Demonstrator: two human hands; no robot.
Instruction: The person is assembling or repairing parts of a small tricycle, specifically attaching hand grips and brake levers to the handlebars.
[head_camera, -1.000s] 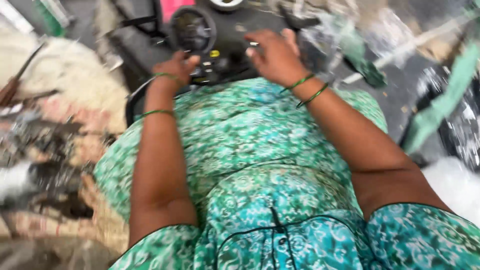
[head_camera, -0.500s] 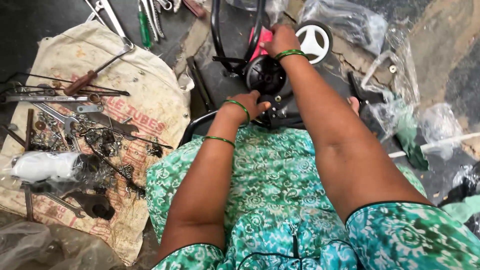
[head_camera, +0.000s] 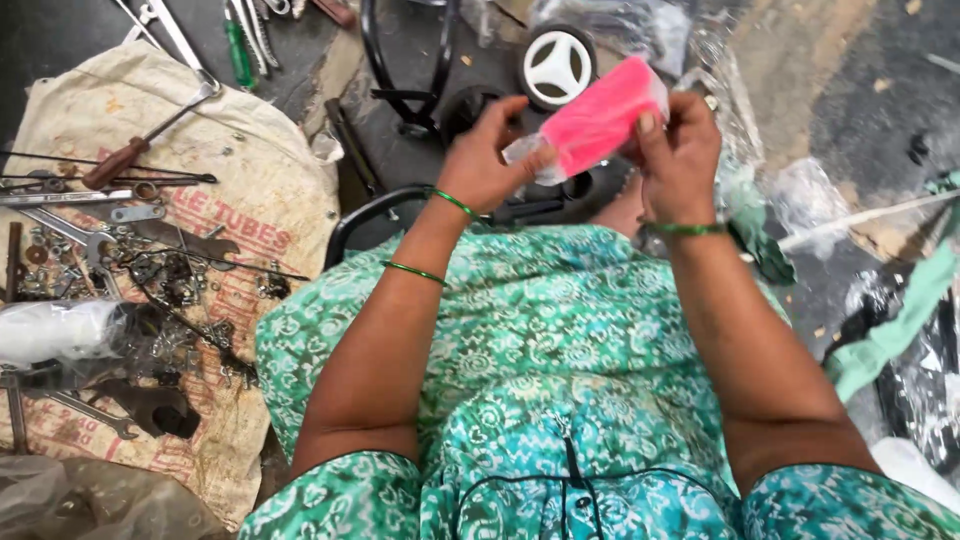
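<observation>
Left hand (head_camera: 487, 165) and right hand (head_camera: 680, 150) both pinch a plastic-wrapped pink block (head_camera: 600, 118) between closed fingers, just below a white wheel (head_camera: 556, 66).

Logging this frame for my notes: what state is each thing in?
pink part in clear wrap: lifted, held between both hands
left hand: gripping the wrap's left end
right hand: gripping its right end
small white wheel: lying on the floor, untouched
screwdriver: lying on the sack
sack: spread flat, strewn with tools
</observation>
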